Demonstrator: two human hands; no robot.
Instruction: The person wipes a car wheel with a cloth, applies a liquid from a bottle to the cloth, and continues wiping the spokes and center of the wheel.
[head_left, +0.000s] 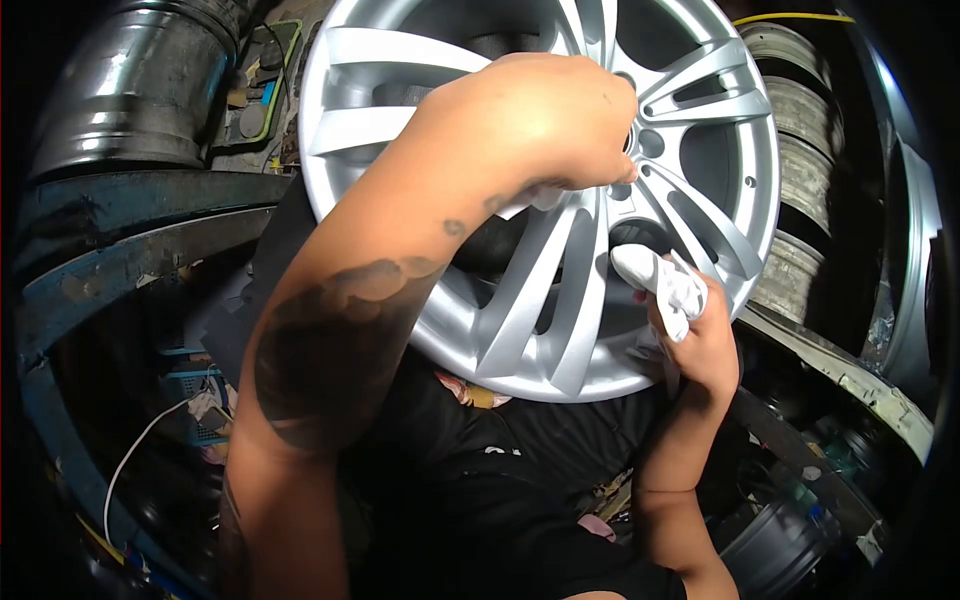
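A silver alloy wheel rim [525, 300] with paired spokes lies face up just above my lap. My left hand [565, 120] reaches across it, fingers curled down near the hub and mostly hidden from view. A bit of white cloth [537, 197] pokes out under that hand. At the lower right spokes, my right hand [695, 335] is closed on another white cloth [675, 285]. This cloth is wrapped over a fingertip, and its loose ends hang over the knuckles.
Several stacked bare wheels [800, 190] stand at the right. Another shiny metal wheel barrel [140, 85] sits at the upper left. Blue metal bars [160, 215] run along the left side, with a white cable [125, 465] below. A pale metal rail [850, 375] crosses the right.
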